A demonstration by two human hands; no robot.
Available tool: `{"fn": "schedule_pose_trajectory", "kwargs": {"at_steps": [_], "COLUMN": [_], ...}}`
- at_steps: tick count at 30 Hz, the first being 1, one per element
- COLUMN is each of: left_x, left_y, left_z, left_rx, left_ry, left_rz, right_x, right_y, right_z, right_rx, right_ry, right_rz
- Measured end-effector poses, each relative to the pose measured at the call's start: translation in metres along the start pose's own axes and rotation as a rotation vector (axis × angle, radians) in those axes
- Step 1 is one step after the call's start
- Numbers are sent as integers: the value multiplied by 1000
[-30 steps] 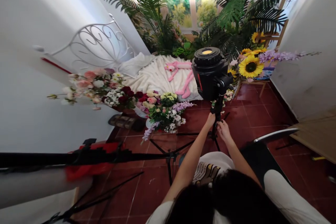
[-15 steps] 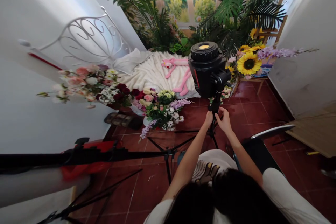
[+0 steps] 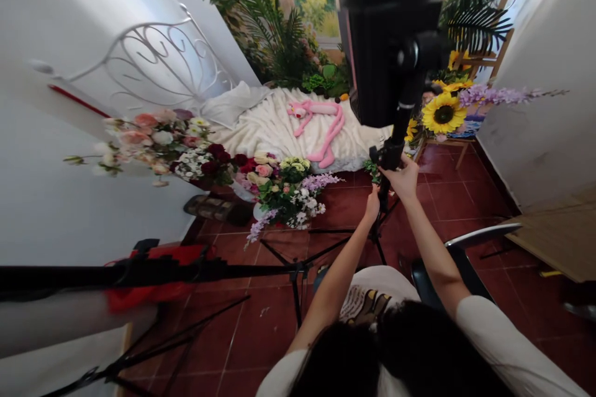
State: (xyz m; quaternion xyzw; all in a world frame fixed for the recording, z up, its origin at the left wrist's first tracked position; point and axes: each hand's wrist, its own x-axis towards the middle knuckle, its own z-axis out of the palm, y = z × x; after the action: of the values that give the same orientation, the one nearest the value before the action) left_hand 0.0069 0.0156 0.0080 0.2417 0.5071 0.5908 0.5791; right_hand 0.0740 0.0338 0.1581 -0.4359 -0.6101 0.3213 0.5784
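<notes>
Below the black cylindrical lamp (image 3: 384,56), I should steady its slim black pole (image 3: 383,197), left hand (image 3: 373,205) and right hand (image 3: 404,180) both clasping it.

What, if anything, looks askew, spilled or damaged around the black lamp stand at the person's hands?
No spill or damage is clear. Beyond the black lamp stand, the cream-white, fleecy-looking blanket lies rumpled, and the long-limbed pink plush toy sprawls across it. This looks untidy, though it may be deliberate.
</notes>
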Motion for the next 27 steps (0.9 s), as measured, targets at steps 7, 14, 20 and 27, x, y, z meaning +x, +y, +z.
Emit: {"fn": "schedule_pose_trajectory", "kwargs": {"at_steps": [7, 14, 20, 27], "left_x": [11, 20, 20, 25], "left_y": [3, 2, -3, -5], "left_z": [11, 16, 18, 16], "left_rx": [-45, -57, -50, -42], "left_ry": [-124, -119, -59, 46], "left_rz": [37, 76, 138, 155], "right_x": [18, 11, 8, -54], "right_y": [-40, -28, -23, 22], "right_z": [-4, -8, -9, -43], "right_rx": [67, 77, 18, -305], "right_ry": [-48, -94, -98, -132], "right_rz": [-49, -33, -77, 100]}}
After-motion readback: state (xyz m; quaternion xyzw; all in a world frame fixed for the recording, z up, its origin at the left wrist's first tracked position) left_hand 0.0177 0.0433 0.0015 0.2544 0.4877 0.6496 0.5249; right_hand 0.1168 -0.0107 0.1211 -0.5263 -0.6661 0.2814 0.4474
